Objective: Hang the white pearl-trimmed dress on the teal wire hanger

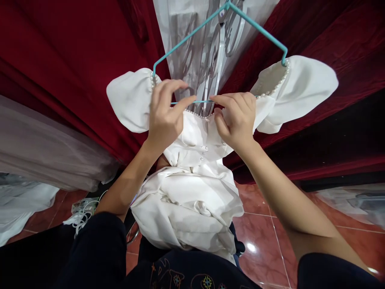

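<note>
A white dress (189, 192) with puffed sleeves and a pearl-edged neckline hangs from a teal hanger (192, 34), its skirt bunched low near my lap. My left hand (168, 112) is at the left side of the neckline, thumb and forefinger apart around the hanger's lower bar. On the right side of the neckline, my right hand (236, 116) has its fingers bent over the bar and the dress's edge, with the thumb below on the fabric. My palms hide parts of the bodice.
Dark red curtains (81, 60) hang on both sides, with sheer white fabric (183, 44) between them. White cables (86, 216) lie at lower left. The floor has reddish tiles (261, 237); pale tulle (345, 202) lies at right.
</note>
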A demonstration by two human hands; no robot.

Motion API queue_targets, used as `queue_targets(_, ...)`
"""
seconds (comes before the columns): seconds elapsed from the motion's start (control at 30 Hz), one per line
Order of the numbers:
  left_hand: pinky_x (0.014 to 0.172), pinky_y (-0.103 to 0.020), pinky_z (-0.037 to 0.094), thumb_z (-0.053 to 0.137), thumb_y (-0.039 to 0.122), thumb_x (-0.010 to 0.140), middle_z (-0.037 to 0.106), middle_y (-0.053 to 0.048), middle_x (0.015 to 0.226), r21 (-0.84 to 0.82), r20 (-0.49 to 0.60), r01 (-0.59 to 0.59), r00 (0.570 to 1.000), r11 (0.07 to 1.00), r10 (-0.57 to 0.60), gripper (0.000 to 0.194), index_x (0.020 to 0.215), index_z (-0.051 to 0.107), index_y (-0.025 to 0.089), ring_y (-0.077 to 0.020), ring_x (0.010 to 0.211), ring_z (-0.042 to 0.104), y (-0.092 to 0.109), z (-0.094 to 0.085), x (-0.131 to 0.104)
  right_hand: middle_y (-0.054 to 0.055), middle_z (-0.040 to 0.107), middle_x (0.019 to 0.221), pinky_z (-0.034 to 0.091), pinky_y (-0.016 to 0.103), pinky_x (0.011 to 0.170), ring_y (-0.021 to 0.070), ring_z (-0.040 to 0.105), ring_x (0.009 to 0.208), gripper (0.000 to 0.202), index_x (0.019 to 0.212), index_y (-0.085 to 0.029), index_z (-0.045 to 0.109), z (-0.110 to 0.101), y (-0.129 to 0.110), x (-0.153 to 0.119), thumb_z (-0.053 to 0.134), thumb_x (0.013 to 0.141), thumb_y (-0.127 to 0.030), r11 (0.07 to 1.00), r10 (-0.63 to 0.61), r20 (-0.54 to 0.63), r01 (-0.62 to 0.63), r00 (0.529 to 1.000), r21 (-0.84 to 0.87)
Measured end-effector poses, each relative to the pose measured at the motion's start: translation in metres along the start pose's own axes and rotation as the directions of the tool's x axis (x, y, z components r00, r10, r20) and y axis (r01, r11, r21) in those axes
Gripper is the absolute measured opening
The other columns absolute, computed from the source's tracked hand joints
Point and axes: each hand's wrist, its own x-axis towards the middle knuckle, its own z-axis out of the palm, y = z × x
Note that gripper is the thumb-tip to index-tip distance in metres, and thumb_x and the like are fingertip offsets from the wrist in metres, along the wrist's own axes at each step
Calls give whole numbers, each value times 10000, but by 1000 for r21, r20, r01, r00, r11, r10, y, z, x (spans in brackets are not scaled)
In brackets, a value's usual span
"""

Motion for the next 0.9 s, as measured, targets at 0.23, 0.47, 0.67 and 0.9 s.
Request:
queue_targets(0.23, 1313, -647, 256, 646, 215, 941, 437, -50, 1619, 26, 17, 306, 952, 952, -307, 611, 1509, 488, 376, -362, 1587, 240, -27, -8, -1, 92, 652, 1258, 428, 508, 1046, 286, 593, 1171, 435, 1381, -286, 603, 7, -3, 0, 435, 984, -222, 1000, 26, 21, -25, 999, -15)
queue_targets(0.47, 1289, -571, 281, 558, 282, 1026, 400, -81, 1631, 31, 31, 374, 926, 927, -375, 618, 1595, 334, 369, -357, 1600, 245, -41, 9, -4, 80, 641, 1255, 416, 511, 1055, 283, 578, 1173, 448, 1380, -302, 602, 8, 6, -2, 429, 977, -210, 1000, 21, 35, -21, 999, 15)
queue_targets(0.67, 1261, -486, 279, 491, 278, 1115, 534, -54, 1449, 5, 34, 337, 941, 941, -337, 306, 1421, 490, 285, -268, 1471, 359, -57, 4, 6, 82, 656, 1221, 427, 492, 1016, 272, 587, 1129, 415, 1331, -288, 639, 5, 11, -2, 406, 998, -205, 1000, 21, 27, -21, 999, 12)
queue_targets(0.9, 836, -248, 546, 541, -123, 839, 683, 65, 953, 56, -262, 359, 906, 932, -334, 341, 977, 655, 167, -67, 906, 628, -79, -28, 22, 80, 670, 1214, 428, 511, 1052, 266, 597, 1124, 432, 1341, -297, 651, -2, 4, 3, 384, 1016, -203, 997, 43, 89, -48, 995, 62)
